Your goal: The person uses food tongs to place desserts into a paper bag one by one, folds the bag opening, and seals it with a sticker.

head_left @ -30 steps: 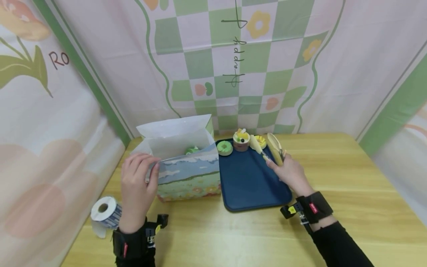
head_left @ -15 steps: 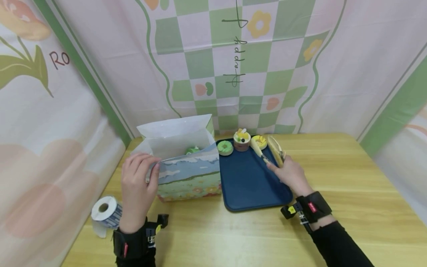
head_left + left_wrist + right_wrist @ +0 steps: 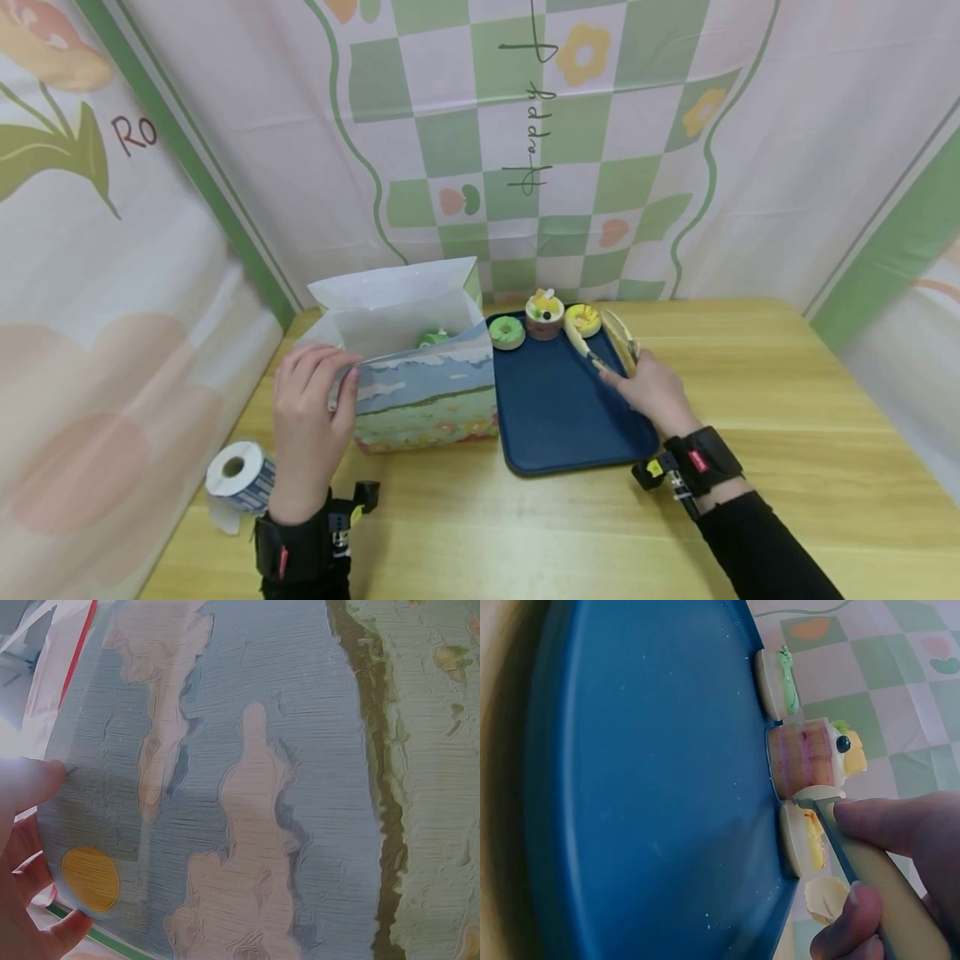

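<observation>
My left hand pinches the near left edge of an opened paper bag printed with sky and meadow. Inside that bag a green item partly shows. In my right hand is a pair of cream-coloured tongs, their tips spread around the yellow donut at the back right of the blue tray. The right wrist view shows one tong arm passing in front of the yellow donut. Left of it stand a fruit-topped cupcake and a green donut.
A roll of labels lies at the left edge of the wooden table. Patterned cloth hangs behind the table and on both sides. The bag stands against the tray's left side.
The tongs have shifted slightly, their left tip lowering from over the yellow donut to beside it. The left hand and the bag have stayed where they were.
</observation>
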`<state>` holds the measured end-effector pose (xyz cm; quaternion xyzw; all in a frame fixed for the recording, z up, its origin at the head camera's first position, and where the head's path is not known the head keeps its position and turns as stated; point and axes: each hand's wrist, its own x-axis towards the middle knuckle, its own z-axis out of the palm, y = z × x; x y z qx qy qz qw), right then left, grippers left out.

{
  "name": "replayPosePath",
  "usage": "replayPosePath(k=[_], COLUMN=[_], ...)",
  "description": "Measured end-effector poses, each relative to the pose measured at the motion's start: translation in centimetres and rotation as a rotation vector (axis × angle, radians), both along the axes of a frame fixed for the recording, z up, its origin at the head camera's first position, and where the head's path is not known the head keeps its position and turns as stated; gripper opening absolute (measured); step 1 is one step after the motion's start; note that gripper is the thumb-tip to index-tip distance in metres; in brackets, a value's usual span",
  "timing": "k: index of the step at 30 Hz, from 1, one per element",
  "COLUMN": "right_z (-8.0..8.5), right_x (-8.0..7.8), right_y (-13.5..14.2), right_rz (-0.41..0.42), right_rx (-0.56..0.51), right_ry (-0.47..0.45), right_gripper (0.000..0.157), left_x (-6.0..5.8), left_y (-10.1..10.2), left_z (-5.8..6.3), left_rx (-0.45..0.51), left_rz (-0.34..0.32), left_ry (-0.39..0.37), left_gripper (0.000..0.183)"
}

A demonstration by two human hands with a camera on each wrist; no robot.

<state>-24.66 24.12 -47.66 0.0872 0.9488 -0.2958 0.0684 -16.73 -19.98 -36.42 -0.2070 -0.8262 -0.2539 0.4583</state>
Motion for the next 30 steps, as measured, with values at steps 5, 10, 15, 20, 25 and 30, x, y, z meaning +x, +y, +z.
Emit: replayPosePath(k=[5,10,15,20,25,30], right_z=[-0.18,-0.23,-0.22,-0.15,-0.24,-0.27], right_x=[-0.25,-0.3,-0.2,0.03,0.19,0.36], right_y=[0.11,0.06,-0.11,-0.29,-0.36,-0.35], right_rz=[-0.01,-0.015,-0.008,-0.003,0.002,-0.003], right_rx=[0.013,0.017,-0.002,-0.024,-0.025,-0.041], right_ry=[-0.007,-0.003,0.003,0.019,0.035,0.04], right_gripper=[0.101,0.1,0.097,0.092,0.09,0.089], left_x=[0.02,0.03,-0.02,-0.07,-0.08,-0.06], left_y=[0.01,0.0,-0.02,-0.03,-0.01,0.0], left_z=[0.01,0.0,-0.01,-0.04,-0.03,0.01], left_rx=[0.001,0.001,0.0,0.0,0.002,0.003], left_rz=[-0.002,-0.002,-0.002,-0.002,-0.004,-0.006], left_ry=[0.001,0.0,0.002,0.002,0.008,0.014], left_gripper=[0.011,0.011,0.011,0.012,0.012,0.012])
